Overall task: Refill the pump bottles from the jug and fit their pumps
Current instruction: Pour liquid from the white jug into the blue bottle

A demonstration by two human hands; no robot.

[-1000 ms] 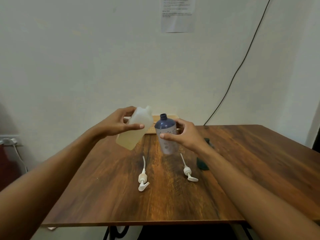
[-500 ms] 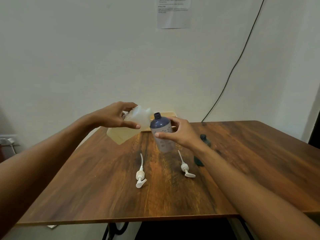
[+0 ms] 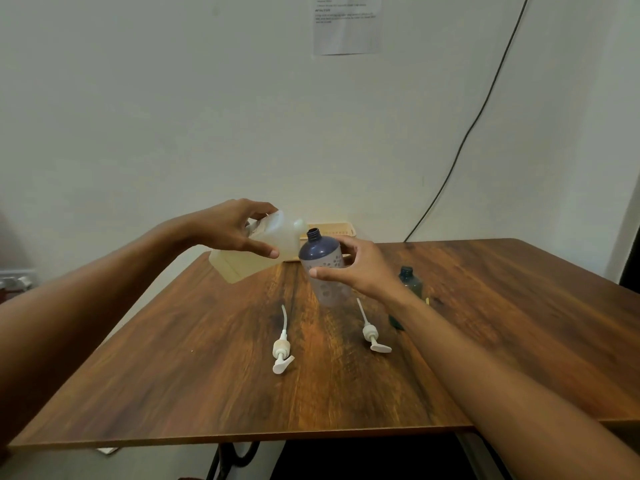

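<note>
My left hand (image 3: 239, 230) grips a translucent jug (image 3: 277, 242) of pale yellow liquid, tipped almost flat with its spout next to the open neck of a blue-topped pump bottle (image 3: 320, 263). My right hand (image 3: 356, 268) holds that bottle upright above the wooden table (image 3: 173, 375). Two white pumps lie on the table: one (image 3: 282, 351) in the middle, the other (image 3: 372, 336) to its right. A dark green bottle (image 3: 408, 282) without a pump stands behind my right wrist, partly hidden.
A beige basket (image 3: 332, 229) sits at the table's back edge against the wall. A black cable (image 3: 467, 133) runs down the wall to the right. A paper sheet (image 3: 346, 22) hangs above. The table's front edge is near my body.
The jug has tilted from steeply angled to almost horizontal, its spout brought close to the blue bottle's neck. The view shifted so the green bottle came out from behind my right wrist.
</note>
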